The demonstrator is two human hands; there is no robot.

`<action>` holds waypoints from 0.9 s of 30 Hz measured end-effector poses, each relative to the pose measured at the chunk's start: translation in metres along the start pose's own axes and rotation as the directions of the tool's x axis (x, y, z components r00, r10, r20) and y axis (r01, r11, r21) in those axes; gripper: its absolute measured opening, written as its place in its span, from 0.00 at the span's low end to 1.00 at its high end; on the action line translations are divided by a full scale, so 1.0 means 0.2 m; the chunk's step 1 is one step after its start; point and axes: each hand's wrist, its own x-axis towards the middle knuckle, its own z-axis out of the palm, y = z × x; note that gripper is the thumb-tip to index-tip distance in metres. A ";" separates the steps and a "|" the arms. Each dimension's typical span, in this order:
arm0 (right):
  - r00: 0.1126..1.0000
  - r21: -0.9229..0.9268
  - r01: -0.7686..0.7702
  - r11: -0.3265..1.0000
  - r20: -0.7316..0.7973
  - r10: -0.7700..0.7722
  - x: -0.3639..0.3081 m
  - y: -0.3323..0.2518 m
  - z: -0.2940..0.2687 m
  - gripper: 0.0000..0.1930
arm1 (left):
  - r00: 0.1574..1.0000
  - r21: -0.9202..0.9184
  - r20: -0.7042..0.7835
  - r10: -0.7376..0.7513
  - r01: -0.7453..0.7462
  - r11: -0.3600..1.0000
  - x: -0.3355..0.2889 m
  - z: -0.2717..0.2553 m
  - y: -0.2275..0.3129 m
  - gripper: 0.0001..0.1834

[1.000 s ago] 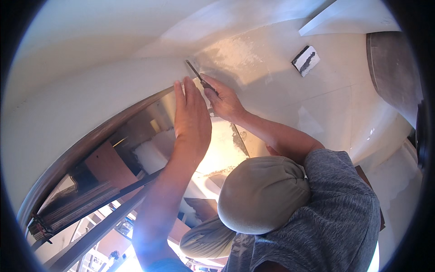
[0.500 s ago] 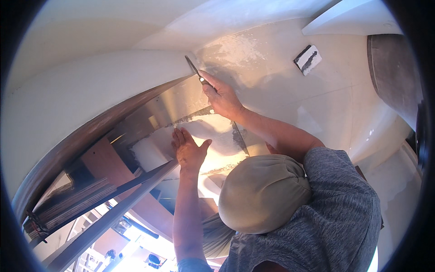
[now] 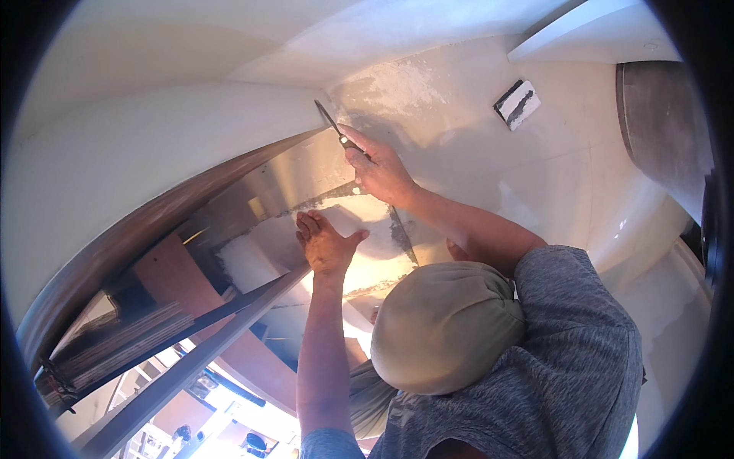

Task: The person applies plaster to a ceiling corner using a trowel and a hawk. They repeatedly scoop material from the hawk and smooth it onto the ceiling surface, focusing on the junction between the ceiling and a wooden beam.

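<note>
My right hand (image 3: 382,170) is closed around the dark handle of a putty knife (image 3: 329,117), seen nearly edge-on. Its tip is close to the corner where the pale walls meet, just above the end of a brown ledge; whether it touches cannot be told. Lower and to the left, my left hand (image 3: 329,243) holds nothing, thumb stretched out and fingers slightly bent. It is over or against a pale, patchy panel (image 3: 375,237) with rough dark edges. Contact there is unclear.
A rectangular block, black and smeared white (image 3: 518,105), is at the upper right. The long brown ledge (image 3: 176,195) curves along the left, with a grey bar (image 3: 199,363) below it. A dark rounded panel (image 3: 664,130) stands at the far right.
My left hand has shifted slightly right and down, its thumb reaching further out. My right hand and the putty knife have moved a little right and down.
</note>
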 end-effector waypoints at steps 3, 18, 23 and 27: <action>1.000 0.007 0.000 1.000 -0.010 0.000 0.04 -0.02 0.01 0.26 | 1.000 0.003 -0.007 -0.003 0.003 1.000 0.00 0.02 -0.01 0.76; 0.986 0.013 -0.161 0.987 0.045 0.160 -0.01 -0.07 -0.02 0.25 | 1.000 -0.029 -0.010 -0.020 0.020 0.999 -0.01 0.01 0.01 0.75; 0.999 0.034 -0.041 0.999 0.005 0.041 0.04 -0.05 -0.01 0.25 | 1.000 -0.031 -0.014 -0.019 0.018 0.999 -0.01 0.02 0.01 0.75; 0.999 0.023 -0.033 0.999 -0.001 0.033 0.05 -0.06 -0.02 0.25 | 1.000 -0.037 -0.012 -0.017 0.016 0.999 -0.02 0.01 0.02 0.75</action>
